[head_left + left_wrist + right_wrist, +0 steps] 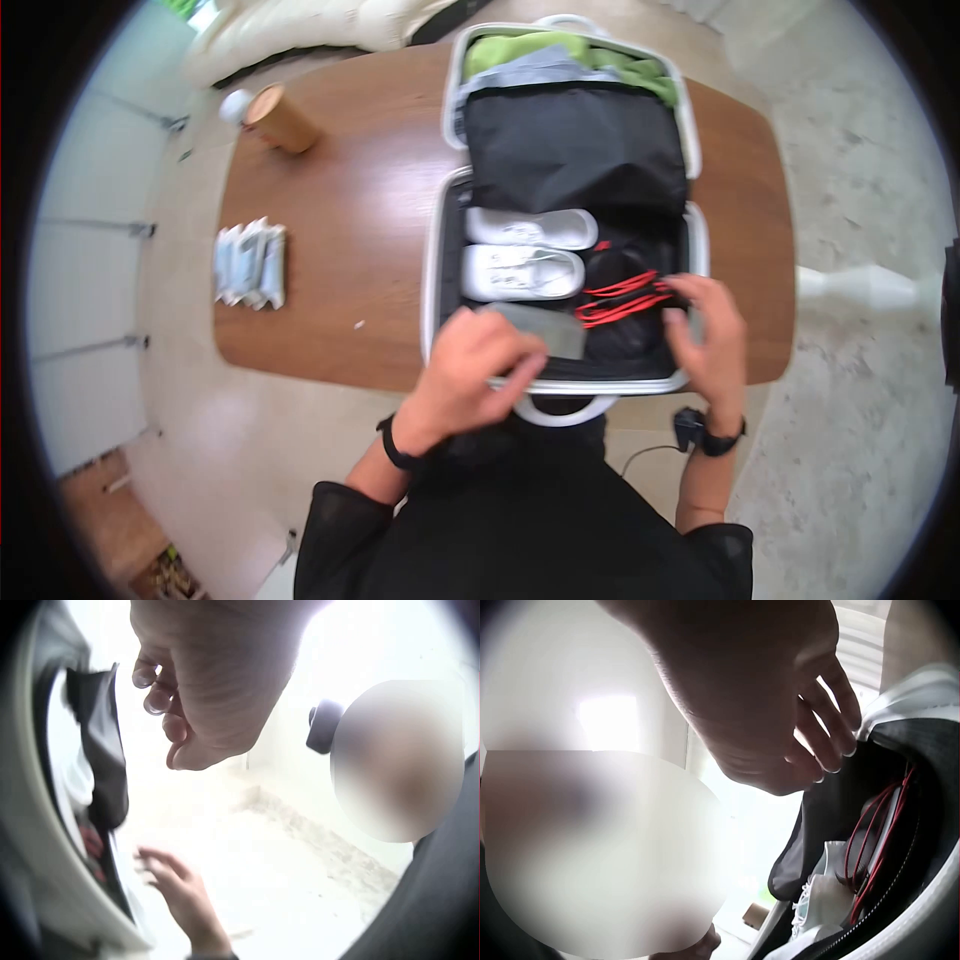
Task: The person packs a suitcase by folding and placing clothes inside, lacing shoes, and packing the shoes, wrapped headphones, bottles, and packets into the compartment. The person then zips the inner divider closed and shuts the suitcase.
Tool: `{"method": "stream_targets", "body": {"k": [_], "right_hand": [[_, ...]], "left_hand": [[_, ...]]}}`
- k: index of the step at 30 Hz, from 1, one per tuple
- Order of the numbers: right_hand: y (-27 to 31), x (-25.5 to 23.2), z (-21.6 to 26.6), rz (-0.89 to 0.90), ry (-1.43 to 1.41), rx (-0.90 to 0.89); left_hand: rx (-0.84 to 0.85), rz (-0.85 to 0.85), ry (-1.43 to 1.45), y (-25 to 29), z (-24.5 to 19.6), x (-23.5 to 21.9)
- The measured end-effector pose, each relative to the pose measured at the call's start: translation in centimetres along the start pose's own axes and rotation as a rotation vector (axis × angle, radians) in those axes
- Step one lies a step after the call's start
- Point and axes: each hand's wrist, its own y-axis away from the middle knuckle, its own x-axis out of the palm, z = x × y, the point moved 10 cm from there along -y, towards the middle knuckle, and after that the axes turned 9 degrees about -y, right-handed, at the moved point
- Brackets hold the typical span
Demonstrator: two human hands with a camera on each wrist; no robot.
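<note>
An open suitcase [432, 270] holds white shoes [524, 273] at left, a red cord [622, 300] on dark items at right and a grey-green flat item [560, 332] near the front. Over the front left edge hovers my left hand [475, 365], fingers loosely bent and empty; the left wrist view shows this hand [217, 690] too. My right hand [712, 335] is at the right rim beside the cord, its fingers relaxed. In the right wrist view that hand [757, 697] holds nothing, with the red cord [885, 840] below; whether it touches the rim I cannot tell.
A black flap [575, 140] spans the suitcase's hinge side, with green and grey cloth [530, 55] in the far half. Several pale-blue packets [250, 263] and a brown cylinder [281, 120] stand or lie on the wooden table [350, 210] at left. A pale sofa is beyond.
</note>
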Motion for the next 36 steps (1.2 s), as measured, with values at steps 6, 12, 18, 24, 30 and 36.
{"method": "stream_targets", "body": {"k": [6,12,18,24,30,36], "right_hand": [[7.4,-5.1,-15.8,-0.564,-0.635,0.444],[11.8,-2.2,-23.8,-0.662,-0.799,0.654],[12.1,-1.3,-24.1,-0.641,-0.778,0.686],[10.9,-0.9,-21.6,-0.649,-0.589,0.447],[11.4,-1.3,-20.2,-0.744,-0.519,0.458],[10.7,-1.2,-19.1,-0.724,-0.452,0.425]], "left_hand": [[-0.553,-0.327,-0.620,4.6,13.7,-14.9],[-0.706,-0.283,-1.195,9.9,23.1,-22.6],[-0.798,-0.095,-1.212,12.6,30.0,-23.8],[-0.619,-0.140,-1.097,10.4,27.1,-22.9],[-0.565,-0.292,-0.667,2.8,16.3,-19.5],[-0.034,0.283,-0.383,-9.5,1.3,-2.9]]}}
